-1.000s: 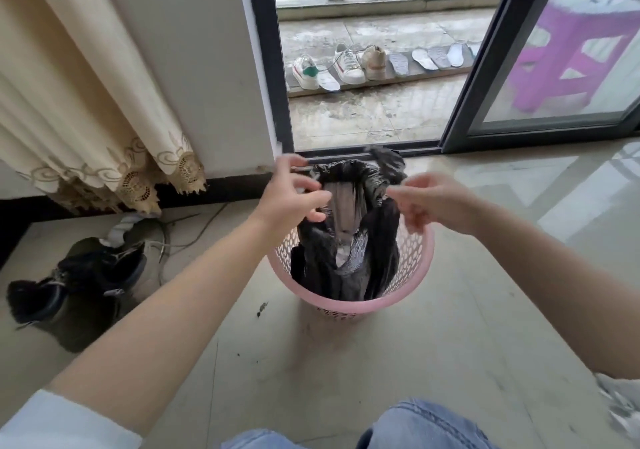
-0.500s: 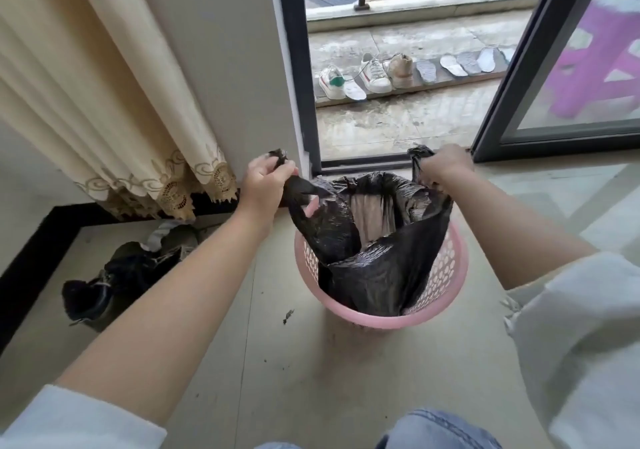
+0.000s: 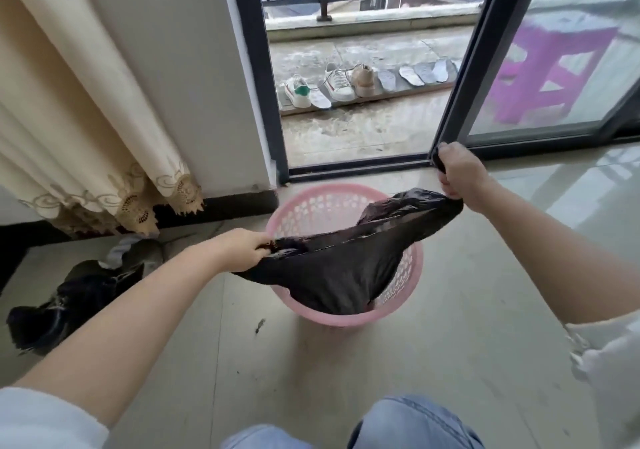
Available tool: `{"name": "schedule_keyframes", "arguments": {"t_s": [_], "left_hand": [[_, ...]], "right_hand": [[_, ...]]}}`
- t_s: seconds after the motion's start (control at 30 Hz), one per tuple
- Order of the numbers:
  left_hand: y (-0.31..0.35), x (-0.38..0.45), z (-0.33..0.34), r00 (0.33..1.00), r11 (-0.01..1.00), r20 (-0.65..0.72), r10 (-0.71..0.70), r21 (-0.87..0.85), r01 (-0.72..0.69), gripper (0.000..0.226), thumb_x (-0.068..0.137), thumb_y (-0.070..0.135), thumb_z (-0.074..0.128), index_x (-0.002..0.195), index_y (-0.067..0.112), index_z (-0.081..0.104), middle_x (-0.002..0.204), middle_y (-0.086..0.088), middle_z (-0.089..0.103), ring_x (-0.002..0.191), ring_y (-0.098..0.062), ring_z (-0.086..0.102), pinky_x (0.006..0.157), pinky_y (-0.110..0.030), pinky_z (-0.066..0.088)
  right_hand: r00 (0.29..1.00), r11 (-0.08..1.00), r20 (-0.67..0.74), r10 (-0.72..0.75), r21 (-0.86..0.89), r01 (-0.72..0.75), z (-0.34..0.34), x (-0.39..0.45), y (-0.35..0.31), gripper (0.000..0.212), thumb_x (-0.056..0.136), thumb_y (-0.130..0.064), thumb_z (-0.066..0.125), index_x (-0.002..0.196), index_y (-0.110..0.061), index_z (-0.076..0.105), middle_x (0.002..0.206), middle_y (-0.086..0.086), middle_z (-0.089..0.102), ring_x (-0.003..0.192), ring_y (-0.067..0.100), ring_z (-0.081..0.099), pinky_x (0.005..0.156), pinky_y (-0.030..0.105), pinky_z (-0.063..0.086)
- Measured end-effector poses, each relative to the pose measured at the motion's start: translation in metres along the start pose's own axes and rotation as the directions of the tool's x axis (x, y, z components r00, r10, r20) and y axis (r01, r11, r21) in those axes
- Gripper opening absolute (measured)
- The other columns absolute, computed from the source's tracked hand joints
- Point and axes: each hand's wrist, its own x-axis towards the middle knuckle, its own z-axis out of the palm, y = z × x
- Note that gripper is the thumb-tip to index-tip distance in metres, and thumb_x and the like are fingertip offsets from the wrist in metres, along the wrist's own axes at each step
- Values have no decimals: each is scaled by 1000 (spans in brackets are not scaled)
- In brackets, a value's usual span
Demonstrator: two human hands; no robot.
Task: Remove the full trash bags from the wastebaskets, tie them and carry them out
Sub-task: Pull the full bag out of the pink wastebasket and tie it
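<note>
Beside the balcony door, both fists grip the black trash bag (image 3: 343, 272) stretched above the pink wastebasket (image 3: 346, 213), left hand (image 3: 242, 249) and right hand (image 3: 459, 171) clenching opposite corners; cross them snugly, as its contents are probably light.

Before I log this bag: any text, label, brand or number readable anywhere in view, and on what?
None readable.
Black bag: no print visible.
Pink basket: no label visible.
Sneakers on the balcony: coloured marks only, too small to read.
</note>
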Motion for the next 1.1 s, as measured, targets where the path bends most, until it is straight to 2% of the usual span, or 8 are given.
{"name": "schedule_keyframes", "arguments": {"t_s": [0.33,0.43,0.5,0.57,0.7,0.8,0.93,1.1], "left_hand": [[-15,8,1,933,850,-356,-58,473,233,45,87,14,53,130,20,42,129,-8,42,124,-26,39,97,-34,40],[-17,11,6,924,793,-381,25,570,214,46,88,12,50,132,24,44,130,-5,42,126,-24,36,99,-33,35],[-24,14,5,856,922,-517,8,336,195,41,88,5,45,126,19,52,122,-9,51,118,-28,44,94,-36,36],[-23,9,-2,758,922,-626,-185,-377,-86,29,91,-3,38,99,11,62,94,-12,57,91,-27,55,83,-35,41],[-4,1,-22,755,120,-562,-337,-821,-558,36,94,-7,36,73,22,37,78,2,49,71,-9,49,66,-18,42],[4,-4,2,791,-99,-497,-357,-822,-560,39,91,-7,47,79,25,27,91,3,48,80,-6,52,65,-12,52],[-2,12,49,896,211,-390,-211,-914,-348,72,69,15,76,129,7,38,125,-10,54,101,-9,60,87,-15,53],[1,34,26,892,177,-408,-194,-909,-378,57,77,2,71,128,3,47,105,-2,65,85,0,65,81,-13,54]], "right_hand": [[946,924,-130,-297,-291,250,25,2,-15,25,86,-2,42,109,-2,51,90,8,45,85,21,40,72,30,31],[962,979,-190,-197,-87,183,21,8,-9,19,86,-9,35,83,-2,52,72,6,46,72,22,45,65,33,36],[971,959,-207,-118,230,165,17,9,-11,26,94,-11,34,72,-15,48,66,1,46,62,15,49,57,23,40],[983,923,-131,-127,347,166,15,6,-12,24,99,-17,32,83,-20,50,74,1,54,68,10,55,63,19,43],[965,988,218,-143,-29,153,21,-11,4,54,94,-29,47,142,-14,27,125,-3,43,116,12,41,101,26,28],[929,992,368,-41,-96,82,27,-22,23,58,91,-11,51,142,-2,26,130,1,39,112,11,36,98,22,27],[876,994,481,-32,-76,77,47,-21,20,64,89,-2,53,145,-11,23,121,-5,34,110,8,36,92,15,29],[853,978,522,-10,-171,116,82,-10,18,9,86,-8,59,92,-12,64,148,0,34,125,20,44,111,33,31]]}}
